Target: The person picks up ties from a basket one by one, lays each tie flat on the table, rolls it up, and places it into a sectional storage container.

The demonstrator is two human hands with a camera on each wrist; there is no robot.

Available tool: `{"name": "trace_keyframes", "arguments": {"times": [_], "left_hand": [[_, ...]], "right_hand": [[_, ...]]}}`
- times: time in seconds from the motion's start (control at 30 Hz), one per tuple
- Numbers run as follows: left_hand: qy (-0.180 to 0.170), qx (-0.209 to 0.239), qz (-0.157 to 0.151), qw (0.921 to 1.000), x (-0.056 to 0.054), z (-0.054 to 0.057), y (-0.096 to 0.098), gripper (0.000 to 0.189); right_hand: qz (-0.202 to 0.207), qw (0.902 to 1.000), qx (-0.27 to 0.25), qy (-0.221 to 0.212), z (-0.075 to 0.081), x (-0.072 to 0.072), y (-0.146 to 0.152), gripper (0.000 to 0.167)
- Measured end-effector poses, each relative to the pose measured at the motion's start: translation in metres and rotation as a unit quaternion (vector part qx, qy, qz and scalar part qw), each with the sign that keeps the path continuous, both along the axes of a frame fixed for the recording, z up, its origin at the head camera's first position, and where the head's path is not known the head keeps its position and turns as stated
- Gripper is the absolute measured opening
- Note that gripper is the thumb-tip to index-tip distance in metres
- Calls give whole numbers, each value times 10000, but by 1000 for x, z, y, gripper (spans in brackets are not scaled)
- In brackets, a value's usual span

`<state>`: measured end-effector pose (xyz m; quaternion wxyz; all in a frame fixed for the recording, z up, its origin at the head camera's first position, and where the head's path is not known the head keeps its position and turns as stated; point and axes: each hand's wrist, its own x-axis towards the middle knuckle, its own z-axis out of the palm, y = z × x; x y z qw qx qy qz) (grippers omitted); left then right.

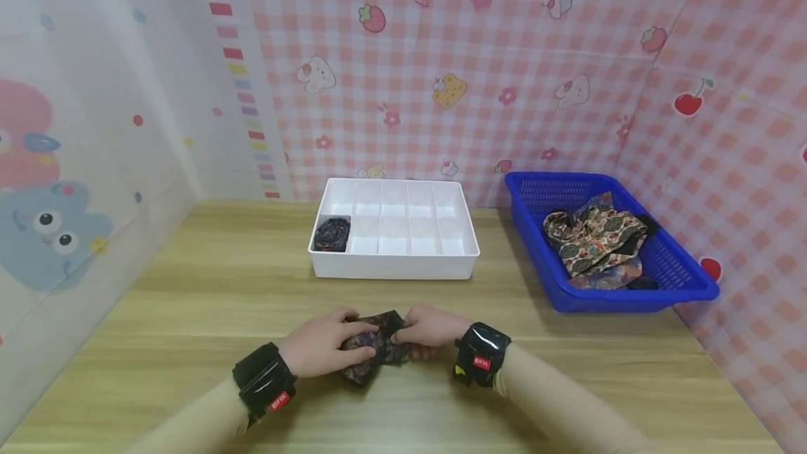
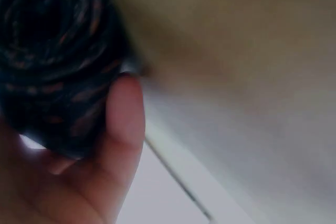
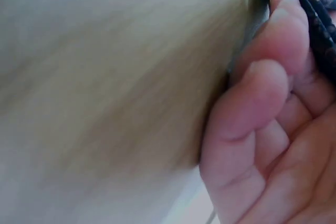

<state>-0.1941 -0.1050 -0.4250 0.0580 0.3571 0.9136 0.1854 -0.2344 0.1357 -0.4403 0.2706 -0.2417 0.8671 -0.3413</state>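
A dark, flower-patterned necktie [image 1: 361, 364] lies partly rolled on the wooden table in front of me, its spiral facing the camera in the left wrist view. My left hand [image 1: 328, 345] grips the roll, thumb on one side and fingers over the top. On the flat tail to the right, my right hand [image 1: 433, 329] pinches the cloth between thumb and curled fingers. The right wrist view shows the fingers [image 3: 247, 103] bent beside the dark cloth [image 3: 315, 14]. Behind the hands stands a white divided box [image 1: 394, 266]; another rolled dark necktie [image 1: 332, 235] fills its front left compartment.
A blue plastic basket [image 1: 548, 265] stands at the right, holding several loosely heaped patterned neckties [image 1: 602, 240]. The wooden table [image 1: 208, 300] meets a pink checked wall covering [image 1: 391, 90] at the back and more printed sheeting at both sides.
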Motion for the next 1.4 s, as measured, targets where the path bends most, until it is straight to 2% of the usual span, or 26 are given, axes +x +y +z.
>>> {"name": "trace_keyframes", "arguments": {"times": [0.1, 0.17, 0.2, 0.3, 0.4, 0.47, 0.63, 0.73, 0.9, 1.07, 1.2, 1.3, 1.4], "left_hand": [[169, 134, -237, 9995, 1, -2, -4, 51], [197, 145, -414, 9988, 1, -4, -8, 49], [194, 152, -504, 9984, 2, -5, -10, 48], [287, 69, -707, 9971, 5, -8, -18, 49], [448, -123, -822, 9955, 12, -9, -26, 51], [602, -254, -884, 9939, 18, -6, -32, 51], [813, -404, -936, 9915, 23, 9, -40, 58], [926, -315, -879, 9913, 23, 15, -38, 68], [960, -105, -571, 9937, 16, 14, -25, 58], [1007, -36, 48, 9949, 7, 9, -7, 51], [1132, 126, 540, 9920, 2, 3, 6, 47], [1236, 375, 737, 9889, -1, 0, 12, 51], [1218, 515, 838, 9877, -4, -2, 16, 69]], "right_hand": [[-104, 9992, 111, 357, 0, -1, -1, 22], [-120, 9964, 206, 809, 1, -2, -4, 16], [-69, 9942, 254, 1045, 2, -2, -5, 22], [229, 9845, 450, 1680, 3, -4, -12, 56], [663, 9762, 676, 1953, 5, -2, -17, 69], [816, 9743, 770, 1953, 7, -1, -20, 60], [776, 9749, 947, 1862, 10, 1, -21, 19], [769, 9736, 1004, 1900, 10, 2, -19, 11], [712, 9696, 974, 2129, 12, 3, -15, 10], [266, 9648, 1013, 2412, 16, 3, -13, 14], [5, 9590, 1021, 2645, 17, 8, -15, 23], [18, 9531, 1112, 2815, 17, 13, -18, 30], [137, 9433, 1312, 3045, 17, 17, -22, 36]]}}
